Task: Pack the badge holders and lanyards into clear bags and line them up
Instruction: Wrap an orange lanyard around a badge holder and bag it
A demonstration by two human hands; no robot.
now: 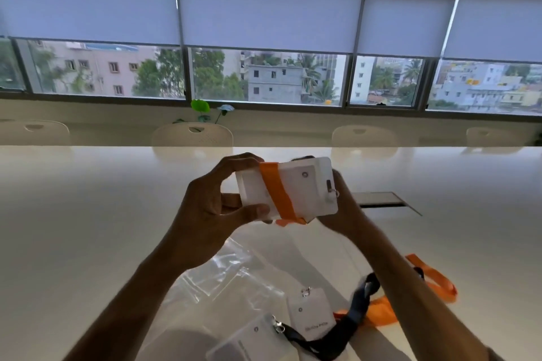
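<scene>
I hold a white badge holder (305,184) up above the table, with an orange lanyard (277,192) wrapped around its middle. My left hand (211,208) grips its left end between thumb and fingers. My right hand (344,208) holds the right end from behind, near the metal clip. Below on the table lie clear bags (223,281), a second badge holder (311,313) with a loose orange lanyard (437,281), and a third badge holder (252,340) on a black lanyard (352,319).
The long white table (88,214) has a recessed cable hatch (384,199) to the right of my hands. Cream chairs (192,135) stand along the far side, beneath windows with half-lowered blinds. A small green plant (202,110) sits on the sill.
</scene>
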